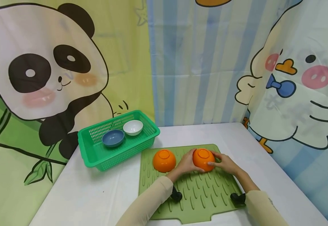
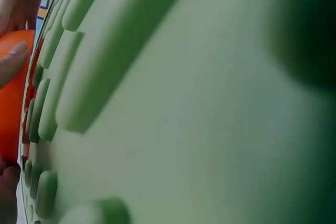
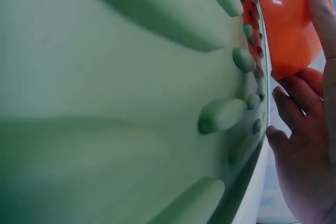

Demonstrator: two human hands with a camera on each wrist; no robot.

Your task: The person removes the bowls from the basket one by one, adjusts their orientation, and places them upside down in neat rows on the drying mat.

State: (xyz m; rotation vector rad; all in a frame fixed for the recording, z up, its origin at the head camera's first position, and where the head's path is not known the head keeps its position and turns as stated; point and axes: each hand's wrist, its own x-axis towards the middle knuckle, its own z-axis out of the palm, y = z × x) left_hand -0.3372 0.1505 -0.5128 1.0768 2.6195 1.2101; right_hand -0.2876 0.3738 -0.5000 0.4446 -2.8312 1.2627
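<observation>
An orange bowl (image 1: 203, 159) stands upside down near the far right of the green drying mat (image 1: 198, 196). My left hand (image 1: 187, 164) holds it from the left side, thumb toward the front. On its right side my right hand (image 1: 225, 164) grips the same bowl, the thumb lying against its wall. The right wrist view shows that thumb on the glossy orange bowl (image 3: 289, 24), with the fingers curving about its rim. A second orange bowl (image 1: 164, 160), also upside down, sits on the mat just left of my left hand.
At the back left of the white table (image 1: 110, 191) is a green basket (image 1: 124, 157). Inside it are a blue bowl (image 1: 113, 138) and a white bowl (image 1: 133, 127), both upright. Raised ridges cover the mat. Printed curtains (image 1: 178, 62) hang behind the table.
</observation>
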